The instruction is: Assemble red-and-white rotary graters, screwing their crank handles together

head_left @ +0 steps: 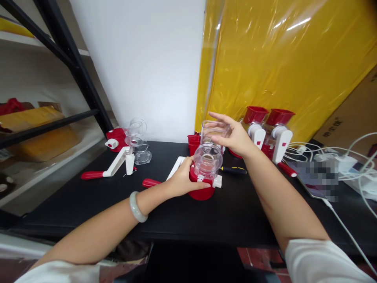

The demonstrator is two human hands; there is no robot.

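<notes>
A rotary grater with a red base (202, 192) and a clear plastic body (208, 161) stands upright on the black table in front of me. My left hand (187, 175) is closed around the red base from the left, thumb across its front. Above, my right hand (231, 135) grips the clear hopper (210, 127) at its right side, thumb and fingers curved around it. Some of those fingers show through the plastic. A white crank with a red handle (151, 183) lies partly hidden behind my left hand. A white knob (217, 181) sticks out at the base's right.
Separate grater parts, including a red base (118, 139) and a crank (114, 165), lie at the left. Two graters with red-topped hoppers (279, 116) stand at the back right. A black-handled tool (234, 170), a tablet (312, 179) and white cables (338, 212) lie on the right.
</notes>
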